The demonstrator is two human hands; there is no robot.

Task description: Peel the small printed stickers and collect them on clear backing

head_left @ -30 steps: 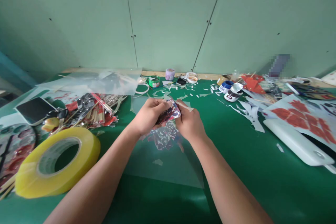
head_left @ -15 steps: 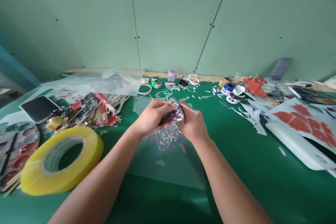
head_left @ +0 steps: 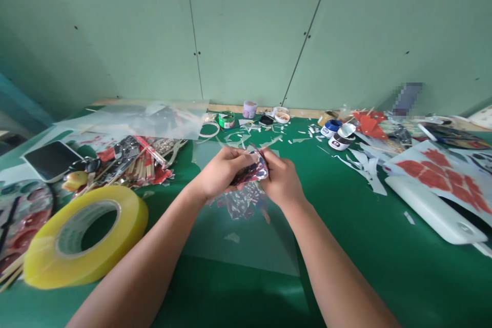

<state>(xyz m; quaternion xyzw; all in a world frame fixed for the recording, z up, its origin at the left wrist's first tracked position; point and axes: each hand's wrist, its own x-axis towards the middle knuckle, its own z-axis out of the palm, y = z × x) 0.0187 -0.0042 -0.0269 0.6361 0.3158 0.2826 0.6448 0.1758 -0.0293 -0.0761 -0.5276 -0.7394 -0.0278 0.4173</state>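
My left hand [head_left: 223,170] is closed round a small painted piece [head_left: 259,166] with dark, red and white patches and a thin, shiny look. The fingers of my right hand [head_left: 283,177] pinch its right edge; the tips are partly hidden, so I cannot tell if they hold anything else. Both hands are held together above a translucent plastic sheet [head_left: 246,251] lying on the green table. Directly below them, a cluster of shiny clear scraps with pale patches [head_left: 243,204] rests on that sheet. A small pale scrap [head_left: 232,237] lies nearer to me.
On the left are a yellow tape roll [head_left: 128,241], a paint palette [head_left: 40,200], a dark-screened phone [head_left: 52,160] and a pile of sticks. Paint jars [head_left: 340,141] and white cuttings [head_left: 367,166] lie back right, beside a red-painted sheet [head_left: 438,169] and a white device [head_left: 430,212].
The view has shifted slightly, moving the surroundings a little left in the picture. Both hands keep hold of the painted piece, which has tilted slightly.
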